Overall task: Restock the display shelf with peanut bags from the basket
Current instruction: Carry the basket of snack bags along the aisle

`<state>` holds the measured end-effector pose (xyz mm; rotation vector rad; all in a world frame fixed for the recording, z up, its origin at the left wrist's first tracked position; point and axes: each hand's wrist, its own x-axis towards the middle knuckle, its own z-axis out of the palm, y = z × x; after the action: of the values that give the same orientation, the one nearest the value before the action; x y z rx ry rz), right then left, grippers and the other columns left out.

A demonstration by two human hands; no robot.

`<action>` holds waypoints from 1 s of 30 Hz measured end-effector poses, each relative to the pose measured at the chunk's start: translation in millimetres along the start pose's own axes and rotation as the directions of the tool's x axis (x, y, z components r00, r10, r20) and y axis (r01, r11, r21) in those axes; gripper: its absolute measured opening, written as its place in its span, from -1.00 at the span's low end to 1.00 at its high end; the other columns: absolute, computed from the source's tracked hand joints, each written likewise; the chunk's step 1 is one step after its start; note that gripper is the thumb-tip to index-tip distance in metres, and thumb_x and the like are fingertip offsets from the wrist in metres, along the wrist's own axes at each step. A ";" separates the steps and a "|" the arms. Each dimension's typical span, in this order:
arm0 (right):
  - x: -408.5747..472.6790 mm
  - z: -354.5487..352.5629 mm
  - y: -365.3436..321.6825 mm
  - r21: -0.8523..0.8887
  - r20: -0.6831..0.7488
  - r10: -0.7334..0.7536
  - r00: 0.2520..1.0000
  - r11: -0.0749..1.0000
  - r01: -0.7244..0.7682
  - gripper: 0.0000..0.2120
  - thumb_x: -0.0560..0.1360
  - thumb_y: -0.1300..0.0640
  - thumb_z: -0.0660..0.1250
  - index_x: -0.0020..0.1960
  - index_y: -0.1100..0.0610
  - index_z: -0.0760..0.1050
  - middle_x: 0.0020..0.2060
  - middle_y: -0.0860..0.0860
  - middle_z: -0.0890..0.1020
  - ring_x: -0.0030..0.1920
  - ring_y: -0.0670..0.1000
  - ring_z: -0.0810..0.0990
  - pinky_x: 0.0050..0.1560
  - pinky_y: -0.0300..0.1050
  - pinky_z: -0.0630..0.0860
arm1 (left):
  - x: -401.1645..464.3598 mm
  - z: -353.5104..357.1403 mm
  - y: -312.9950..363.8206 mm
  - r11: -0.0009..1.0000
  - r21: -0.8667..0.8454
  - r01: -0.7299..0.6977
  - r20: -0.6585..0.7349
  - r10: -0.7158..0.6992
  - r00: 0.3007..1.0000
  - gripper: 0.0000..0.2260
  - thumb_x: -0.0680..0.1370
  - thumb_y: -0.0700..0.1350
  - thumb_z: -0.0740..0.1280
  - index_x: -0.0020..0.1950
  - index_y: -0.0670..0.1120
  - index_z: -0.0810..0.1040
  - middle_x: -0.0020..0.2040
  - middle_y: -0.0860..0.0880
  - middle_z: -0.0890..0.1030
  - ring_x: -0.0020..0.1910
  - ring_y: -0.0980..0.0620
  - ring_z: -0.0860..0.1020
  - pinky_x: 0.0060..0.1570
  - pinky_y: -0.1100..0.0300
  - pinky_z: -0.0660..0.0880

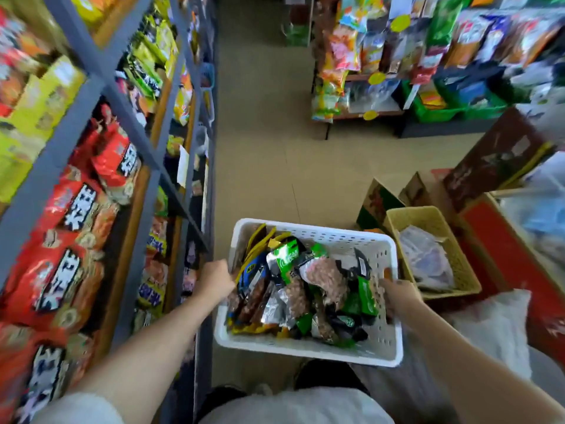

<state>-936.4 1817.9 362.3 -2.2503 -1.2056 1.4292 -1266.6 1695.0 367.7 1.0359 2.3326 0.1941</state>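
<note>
A white basket [308,347] sits low in the aisle, held up between two bare arms; it is full of peanut bags [324,280], green ones, silver ones and see-through ones, all in a messy heap. The left hand [215,278] is curled tight on the left rim of the basket; the right hand [397,293] is at the right rim, fingers bent over the edge, though it is blurry and I cannot tell how firm the hold is. Left of the basket stands the display shelf [91,179], grey and tall, packed with red and yellow snack packs [70,240]. Just right of the basket sits a tan woven bin [458,261]; cardboard boxes [501,166] stand beyond that.
</note>
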 end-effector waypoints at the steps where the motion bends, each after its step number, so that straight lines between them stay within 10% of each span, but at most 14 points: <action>1: 17.3 4.2 -21.0 0.010 -0.015 0.011 1.000 1.000 -0.010 -0.74 0.48 0.06 0.31 -0.32 0.17 0.42 -0.47 0.11 0.43 -0.46 0.05 0.39 -0.38 -0.10 0.37 | 29.7 -10.8 14.2 1.000 0.003 -0.018 -0.001 0.018 1.000 -0.85 0.46 -0.28 0.28 0.01 -0.27 0.51 0.03 -0.23 0.59 0.07 -0.18 0.53 -0.01 0.09 0.52; 20: 439.8 -35.5 -444.2 0.194 -0.198 0.135 0.971 0.976 -0.096 -0.80 0.50 0.07 0.31 -0.15 0.23 0.46 -0.47 0.08 0.44 -0.48 0.04 0.38 -0.45 -0.17 0.31 | 609.8 -120.9 395.3 0.972 -0.027 -0.234 0.107 0.236 0.966 -0.72 0.39 0.09 0.28 -0.17 -0.13 0.53 -0.21 -0.21 0.64 -0.25 -0.20 0.62 -0.23 -0.01 0.61; 30: 607.5 -115.8 -570.9 0.450 -0.296 0.399 0.868 0.860 -0.242 -0.76 0.54 0.08 0.23 -0.23 0.20 0.46 -0.49 0.05 0.43 -0.51 0.02 0.39 -0.46 -0.19 0.34 | 805.7 -150.7 697.9 0.811 0.244 -0.532 0.341 0.442 0.830 -0.87 0.52 -0.16 0.27 -0.13 -0.23 0.44 -0.18 -0.20 0.46 -0.20 -0.12 0.44 -0.22 0.09 0.37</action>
<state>-1021.1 2655.1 344.4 -2.3472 -0.3740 1.1219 -1338.1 2769.2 377.5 1.7172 1.8411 -0.1468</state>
